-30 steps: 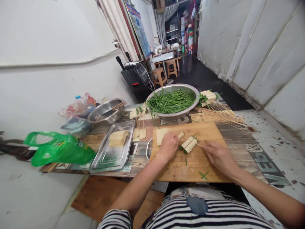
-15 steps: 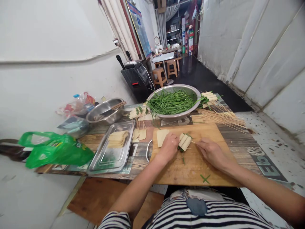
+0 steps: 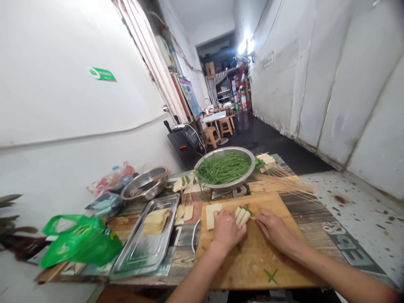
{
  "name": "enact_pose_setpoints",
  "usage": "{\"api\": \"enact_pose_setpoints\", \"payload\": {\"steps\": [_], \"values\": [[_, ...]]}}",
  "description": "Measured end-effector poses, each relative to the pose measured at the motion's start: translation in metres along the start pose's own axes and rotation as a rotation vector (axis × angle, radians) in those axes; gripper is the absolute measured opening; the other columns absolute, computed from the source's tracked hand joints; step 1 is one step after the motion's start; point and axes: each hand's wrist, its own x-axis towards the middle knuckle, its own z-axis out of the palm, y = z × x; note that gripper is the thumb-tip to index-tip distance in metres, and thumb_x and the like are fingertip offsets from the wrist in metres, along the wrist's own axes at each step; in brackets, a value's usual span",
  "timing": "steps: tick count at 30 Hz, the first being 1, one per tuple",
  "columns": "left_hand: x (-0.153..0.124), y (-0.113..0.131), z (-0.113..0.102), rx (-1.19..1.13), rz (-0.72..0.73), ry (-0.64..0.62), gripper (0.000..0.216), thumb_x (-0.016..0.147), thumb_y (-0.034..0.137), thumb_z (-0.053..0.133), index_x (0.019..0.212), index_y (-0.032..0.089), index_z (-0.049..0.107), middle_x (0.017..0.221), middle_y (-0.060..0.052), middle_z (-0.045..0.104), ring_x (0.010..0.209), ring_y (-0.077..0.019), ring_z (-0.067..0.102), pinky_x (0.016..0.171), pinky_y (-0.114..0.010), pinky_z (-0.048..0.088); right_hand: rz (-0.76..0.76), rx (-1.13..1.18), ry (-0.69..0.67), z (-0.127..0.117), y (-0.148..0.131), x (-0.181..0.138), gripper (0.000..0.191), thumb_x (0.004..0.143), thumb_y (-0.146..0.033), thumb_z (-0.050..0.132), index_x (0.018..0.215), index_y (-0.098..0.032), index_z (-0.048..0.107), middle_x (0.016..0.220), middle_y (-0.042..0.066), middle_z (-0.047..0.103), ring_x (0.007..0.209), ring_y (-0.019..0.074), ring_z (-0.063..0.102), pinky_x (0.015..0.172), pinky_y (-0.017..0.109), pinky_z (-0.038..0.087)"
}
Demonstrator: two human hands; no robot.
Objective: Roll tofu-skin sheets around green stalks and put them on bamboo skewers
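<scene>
At the lower centre of the frame, tofu-sheet rolls [image 3: 242, 216] are found side by side on the cutting board [image 3: 249, 269]. The left hand [image 3: 229, 229] is curled against their left end; whether they are gripped cannot be told. The skewer [image 3: 253, 218] is pinched at their right end by the closed fingers of the right hand [image 3: 274, 228]. A sheet could be split by an off-centre skewer, or a left finger pricked by excess thrust. Green stalks [image 3: 246, 209] could be shed if left-hand pressure is relaxed. The skewer's tip and several left fingertips are concealed; the forearms are cut off below.
</scene>
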Motion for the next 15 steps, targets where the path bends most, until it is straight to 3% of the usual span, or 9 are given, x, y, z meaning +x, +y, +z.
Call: {"api": "enact_pose_setpoints", "payload": {"steps": [7,12,15], "values": [[0.051,0.047,0.017,-0.003,0.09,0.089,0.039,0.076,0.05,0.058,0.09,0.015,0.068,0.087,-0.012,0.065,0.095,-0.0291,0.055,0.09,-0.046,0.036,0.009,-0.074,0.05,-0.037,0.066,0.0,0.031,0.095,-0.028,0.039,0.087,-0.022,0.068,0.079,0.006,0.06,0.075,0.0189,0.058,0.068,0.031,0.047],[0.062,0.08,0.031,-0.147,0.055,-0.026,0.042,0.078,0.051,0.059,0.093,0.014,0.068,0.097,-0.013,0.065,0.1,-0.029,0.054,0.09,-0.043,0.04,-0.002,-0.212,-0.016,-0.056,0.101,-0.017,0.034,0.094,-0.032,0.038,0.086,-0.021,0.07,0.076,0.006,0.059,0.071,0.019,0.059,0.064,0.031,0.047],[0.055,0.087,0.021,-0.194,0.008,-0.079,0.055,0.077,0.059,0.061,0.106,0.012,0.064,0.103,-0.015,0.065,0.102,-0.0314,0.055,0.092,-0.046,0.04,-0.05,-0.299,-0.022,-0.074,0.095,-0.014,0.034,0.094,-0.038,0.041,0.089,-0.02,0.07,0.083,0.009,0.062,0.076,0.0214,0.061,0.067,0.033,0.049]]}}
